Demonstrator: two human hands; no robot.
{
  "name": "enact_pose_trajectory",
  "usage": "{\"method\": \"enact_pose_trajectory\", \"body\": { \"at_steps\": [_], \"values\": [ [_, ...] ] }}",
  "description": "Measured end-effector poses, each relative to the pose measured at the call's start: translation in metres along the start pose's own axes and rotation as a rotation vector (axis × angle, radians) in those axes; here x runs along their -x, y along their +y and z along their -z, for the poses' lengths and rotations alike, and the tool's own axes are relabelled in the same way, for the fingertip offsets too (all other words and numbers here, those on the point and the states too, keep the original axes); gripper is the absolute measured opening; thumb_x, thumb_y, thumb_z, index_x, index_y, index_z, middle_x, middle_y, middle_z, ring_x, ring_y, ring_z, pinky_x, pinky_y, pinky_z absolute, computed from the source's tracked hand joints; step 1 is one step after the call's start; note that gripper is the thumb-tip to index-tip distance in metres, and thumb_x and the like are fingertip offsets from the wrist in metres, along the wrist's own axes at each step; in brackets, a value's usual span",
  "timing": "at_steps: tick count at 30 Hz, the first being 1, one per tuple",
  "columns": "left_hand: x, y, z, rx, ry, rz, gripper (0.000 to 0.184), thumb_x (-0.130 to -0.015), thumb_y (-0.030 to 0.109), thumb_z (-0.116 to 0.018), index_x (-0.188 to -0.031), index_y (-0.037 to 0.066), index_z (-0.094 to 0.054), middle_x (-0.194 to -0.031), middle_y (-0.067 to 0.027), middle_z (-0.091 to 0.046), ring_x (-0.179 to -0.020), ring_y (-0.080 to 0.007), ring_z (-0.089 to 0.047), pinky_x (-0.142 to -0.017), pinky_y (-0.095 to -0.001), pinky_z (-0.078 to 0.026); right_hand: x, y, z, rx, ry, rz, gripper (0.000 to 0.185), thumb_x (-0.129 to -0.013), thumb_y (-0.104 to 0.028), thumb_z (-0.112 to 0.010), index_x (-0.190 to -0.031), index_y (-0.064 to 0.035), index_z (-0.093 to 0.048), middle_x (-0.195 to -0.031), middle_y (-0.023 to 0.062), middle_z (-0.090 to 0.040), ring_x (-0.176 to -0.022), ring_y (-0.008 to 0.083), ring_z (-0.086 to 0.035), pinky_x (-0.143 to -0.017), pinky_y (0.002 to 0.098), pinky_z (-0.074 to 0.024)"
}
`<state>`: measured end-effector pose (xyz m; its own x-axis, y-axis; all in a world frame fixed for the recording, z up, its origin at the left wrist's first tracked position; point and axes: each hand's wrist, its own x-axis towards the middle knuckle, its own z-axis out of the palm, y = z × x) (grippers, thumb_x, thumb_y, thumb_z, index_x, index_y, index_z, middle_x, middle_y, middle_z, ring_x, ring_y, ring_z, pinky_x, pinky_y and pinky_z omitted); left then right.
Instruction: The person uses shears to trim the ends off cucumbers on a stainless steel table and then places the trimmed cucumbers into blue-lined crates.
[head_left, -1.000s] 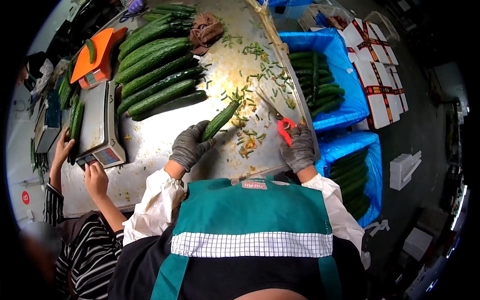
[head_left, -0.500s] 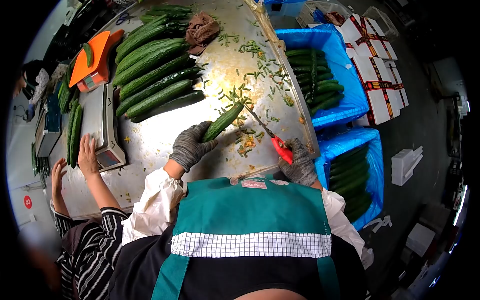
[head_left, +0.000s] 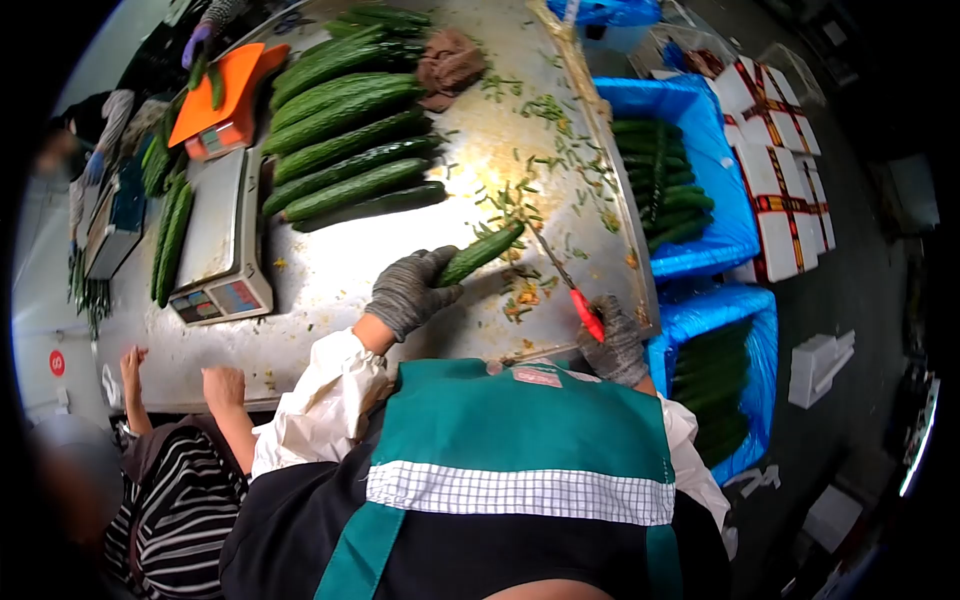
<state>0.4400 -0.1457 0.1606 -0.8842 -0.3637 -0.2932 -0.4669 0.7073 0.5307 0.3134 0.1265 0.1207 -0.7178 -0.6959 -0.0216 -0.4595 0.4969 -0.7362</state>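
My left hand [head_left: 410, 290], in a grey knit glove, is wrapped round a green cucumber [head_left: 482, 252], which points away to the right over the metal table. In my right hand [head_left: 615, 340], gloved likewise, are red-handled scissors [head_left: 588, 315], gripped by the handles. Their blades reach to the cucumber's far end; whether they touch it I cannot tell. Cut green trimmings [head_left: 548, 108] lie scattered around that end and farther up the table. A row of long cucumbers [head_left: 350, 145] lies side by side beyond my left hand.
Left of the row stand a flat scale [head_left: 215, 225] and an orange-topped scale [head_left: 222, 95]. A brown cloth [head_left: 450, 65] lies at the back. Two blue-lined crates [head_left: 735, 190] of cucumbers flank the table's right edge [head_left: 625, 200]. A co-worker's bare hands [head_left: 222, 388] are at the lower left.
The view has shifted, so the table sits farther right. The co-worker's bare hands have drawn back from the flat scale. Another person's gloved hand now shows near the orange scale.
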Motion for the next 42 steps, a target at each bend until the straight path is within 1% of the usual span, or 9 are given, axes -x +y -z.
{"method": "enact_pose_trajectory", "body": {
  "at_steps": [10,14,17,21,25,29,33,37,42],
  "values": [
    [-0.016,-0.085,0.006,-0.572,0.398,-0.221,0.043,-0.072,0.023,-0.063,-0.111,0.012,-0.052,-0.089,-0.0125,-0.054,-0.078,-0.0313,-0.053,-0.065,-0.0419,-0.043,-0.015,0.012,-0.008,0.159,0.100,-0.131,0.034,-0.066,-0.012,-0.060,-0.098,-0.0077,-0.051,-0.082,0.0181,-0.057,-0.076,0.0371,-0.056,-0.067,0.0424,-0.0460],
    [-0.033,-0.131,-0.002,-0.538,0.529,-0.221,0.045,-0.073,0.022,-0.061,-0.116,0.012,-0.049,-0.107,-0.0158,-0.051,-0.092,-0.0335,-0.049,-0.079,-0.0420,-0.040,-0.026,0.035,-0.027,0.552,0.325,0.315,0.019,-0.069,-0.018,-0.056,-0.086,-0.0101,-0.057,-0.073,0.0134,-0.054,-0.067,0.0333,-0.053,-0.059,0.0429,-0.0417],
    [-0.026,-0.124,0.003,-0.566,0.587,-0.295,0.056,-0.071,0.010,-0.061,-0.124,0.014,-0.045,-0.109,-0.0187,-0.048,-0.098,-0.0357,-0.047,-0.084,-0.0425,-0.038,-0.039,0.036,-0.046,0.450,0.333,-0.124,0.019,-0.071,-0.023,-0.053,-0.083,-0.0082,-0.056,-0.074,0.0138,-0.054,-0.070,0.0309,-0.054,-0.059,0.0447,-0.0420],
    [-0.046,-0.177,0.003,-0.295,0.545,-0.230,0.048,-0.081,0.019,-0.060,-0.125,0.016,-0.042,-0.104,-0.0212,-0.050,-0.094,-0.0372,-0.050,-0.079,-0.0425,-0.043,-0.040,-0.002,-0.023,0.471,0.242,-0.220,0.024,-0.074,-0.017,-0.042,-0.092,-0.0071,-0.055,-0.093,0.0159,-0.054,-0.086,0.0297,-0.051,-0.070,0.0446,-0.0411],
    [-0.040,-0.161,0.012,-0.723,0.599,-0.375,0.062,-0.073,0.028,-0.068,-0.126,0.013,-0.040,-0.109,-0.0231,-0.048,-0.096,-0.0405,-0.049,-0.080,-0.0458,-0.043,-0.036,0.000,-0.030,0.567,0.157,-0.183,0.050,-0.078,-0.036,-0.050,-0.119,-0.0084,-0.046,-0.122,0.0190,-0.042,-0.113,0.0349,-0.038,-0.095,0.0508,-0.0260],
    [-0.029,-0.117,0.022,-0.806,0.411,-0.165,0.065,-0.070,0.032,-0.069,-0.125,0.011,-0.041,-0.110,-0.0229,-0.048,-0.097,-0.0411,-0.048,-0.080,-0.0462,-0.042,-0.013,-0.001,-0.007,0.276,0.135,-0.126,0.061,-0.076,-0.041,-0.054,-0.124,-0.0062,-0.042,-0.130,0.0190,-0.035,-0.121,0.0369,-0.030,-0.100,0.0519,-0.0190],
    [-0.026,-0.078,0.022,-0.726,0.349,-0.090,0.061,-0.075,0.033,-0.064,-0.126,0.010,-0.040,-0.113,-0.0228,-0.047,-0.102,-0.0380,-0.047,-0.085,-0.0433,-0.040,0.042,0.044,0.011,-0.006,0.745,-0.098,0.052,-0.065,-0.021,-0.069,-0.110,-0.0020,-0.048,-0.116,0.0186,-0.044,-0.111,0.0330,-0.041,-0.094,0.0394,-0.0347],
    [-0.023,-0.019,0.022,-0.479,0.481,-0.345,0.050,-0.086,0.018,-0.050,-0.130,0.005,-0.033,-0.126,-0.0201,-0.040,-0.115,-0.0312,-0.042,-0.095,-0.0366,-0.035,0.134,0.097,0.050,-0.153,1.149,-0.622,0.031,-0.072,-0.016,-0.067,-0.098,-0.0057,-0.052,-0.095,0.0123,-0.056,-0.085,0.0220,-0.057,-0.075,0.0326,-0.0466],
    [-0.044,0.070,-0.032,-0.344,0.423,-0.668,0.040,-0.082,0.006,-0.055,-0.120,0.002,-0.045,-0.117,-0.0148,-0.047,-0.105,-0.0231,-0.050,-0.086,-0.0313,-0.042,0.277,0.158,0.033,-1.519,1.562,-0.870,0.023,-0.082,-0.020,-0.055,-0.102,-0.0097,-0.051,-0.095,0.0072,-0.055,-0.080,0.0229,-0.059,-0.064,0.0315,-0.0467]
  ]
}}
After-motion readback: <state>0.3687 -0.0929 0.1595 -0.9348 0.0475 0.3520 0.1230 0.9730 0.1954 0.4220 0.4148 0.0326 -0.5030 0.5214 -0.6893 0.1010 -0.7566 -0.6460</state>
